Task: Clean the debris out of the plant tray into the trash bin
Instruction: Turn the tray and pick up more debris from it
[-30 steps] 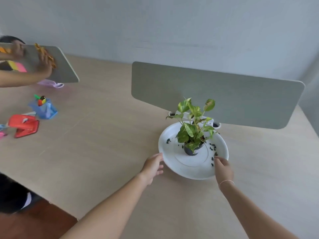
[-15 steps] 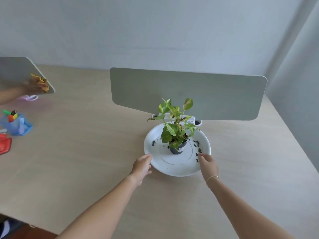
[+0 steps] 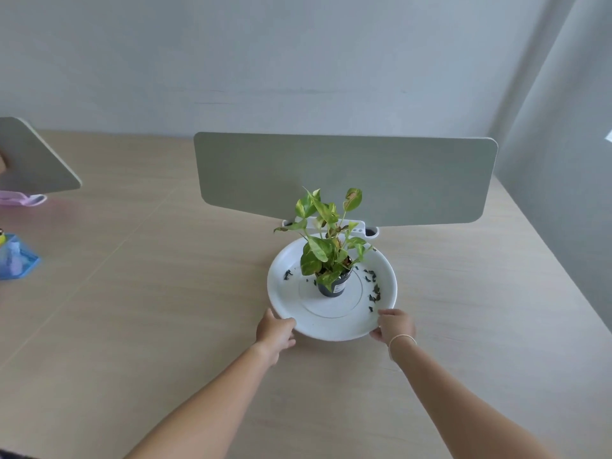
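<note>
A round white plant tray (image 3: 331, 323) lies on the wooden table, just in front of a grey divider. A small dark pot with a green leafy plant (image 3: 329, 250) stands at its centre. Dark bits of debris (image 3: 373, 288) are scattered on the tray, mostly along the right side, with a few (image 3: 287, 274) at the left. My left hand (image 3: 275, 331) grips the tray's near-left rim. My right hand (image 3: 394, 326) grips the near-right rim. No trash bin is in view.
A grey desk divider (image 3: 344, 178) stands upright behind the tray on white feet. A second divider (image 3: 33, 157) stands at the far left, with a pink item (image 3: 23, 197) under it and a blue holder (image 3: 16, 258) near the left edge. A wall corner is at the right.
Both hands have closed onto the tray's near rim. My view has turned right, so the red item and the other person's arms at the left have left the frame.
</note>
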`<state>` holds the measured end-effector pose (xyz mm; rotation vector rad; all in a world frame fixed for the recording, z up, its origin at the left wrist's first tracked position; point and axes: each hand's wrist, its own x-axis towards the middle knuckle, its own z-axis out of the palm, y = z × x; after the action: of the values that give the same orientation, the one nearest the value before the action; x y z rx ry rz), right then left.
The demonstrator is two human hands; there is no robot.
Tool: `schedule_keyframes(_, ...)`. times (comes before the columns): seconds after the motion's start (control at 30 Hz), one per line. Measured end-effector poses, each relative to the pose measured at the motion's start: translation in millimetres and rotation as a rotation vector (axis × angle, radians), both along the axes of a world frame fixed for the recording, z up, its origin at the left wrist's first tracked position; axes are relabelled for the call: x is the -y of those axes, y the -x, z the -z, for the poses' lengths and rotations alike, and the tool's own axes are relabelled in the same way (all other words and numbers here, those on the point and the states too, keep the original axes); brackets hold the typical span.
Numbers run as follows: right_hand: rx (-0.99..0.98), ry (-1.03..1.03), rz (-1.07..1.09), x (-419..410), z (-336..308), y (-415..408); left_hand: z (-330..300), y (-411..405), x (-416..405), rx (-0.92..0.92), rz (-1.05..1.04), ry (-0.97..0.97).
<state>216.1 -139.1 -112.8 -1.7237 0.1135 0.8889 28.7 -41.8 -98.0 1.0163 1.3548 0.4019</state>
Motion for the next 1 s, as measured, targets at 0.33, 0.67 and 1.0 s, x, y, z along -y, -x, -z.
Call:
schedule_keyframes(0.33, -0.048, 0.011, -0.123, 1.1, 10.6, 29.0, 6.5, -5.3, -9.6, 0.014, -0.048, -0.031)
schedule_keyframes(0.67, 0.024, 0.067, -0.046, 9.9, 9.3, -19.3, 1.2, -5.5, -49.8, -0.115, 0.131, -0.024)
schedule_keyframes(1.0, -0.052, 0.044, -0.036, 1.7, 12.5, -25.9, 0.9, -11.2, -67.4, -0.057, 0.110, -0.124)
